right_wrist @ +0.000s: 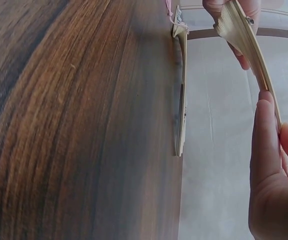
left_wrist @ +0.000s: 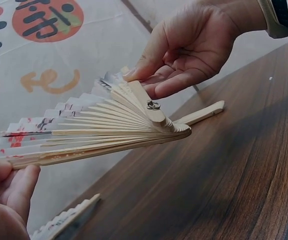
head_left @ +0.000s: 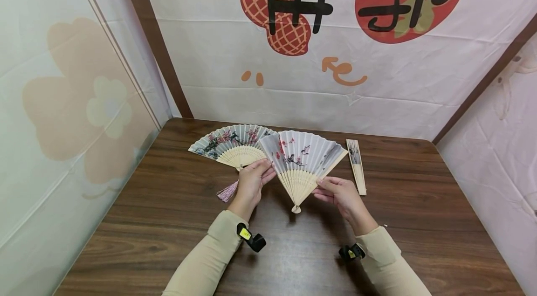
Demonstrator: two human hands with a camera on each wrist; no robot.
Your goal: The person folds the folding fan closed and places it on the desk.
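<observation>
A folding fan (head_left: 299,156), pale with red blossoms and a bird, is spread wide between my hands above the table. My left hand (head_left: 251,179) pinches its left outer rib between thumb and fingers, as the left wrist view shows. On the opposite side my right hand (head_left: 341,193) grips the right outer rib, thumb on top. The pivot end with its metal ring (left_wrist: 154,105) points toward me. Behind my left hand, a second fan (head_left: 232,142) with pink blossoms lies spread on the table, its pink tassel (head_left: 228,191) trailing forward.
To the right lies a folded fan (head_left: 356,165), its ribs together. All this is on a dark wooden table (head_left: 168,221). Printed cloth walls (head_left: 201,53) rise behind and at both sides. A tiny white speck (head_left: 385,225) sits near my right wrist.
</observation>
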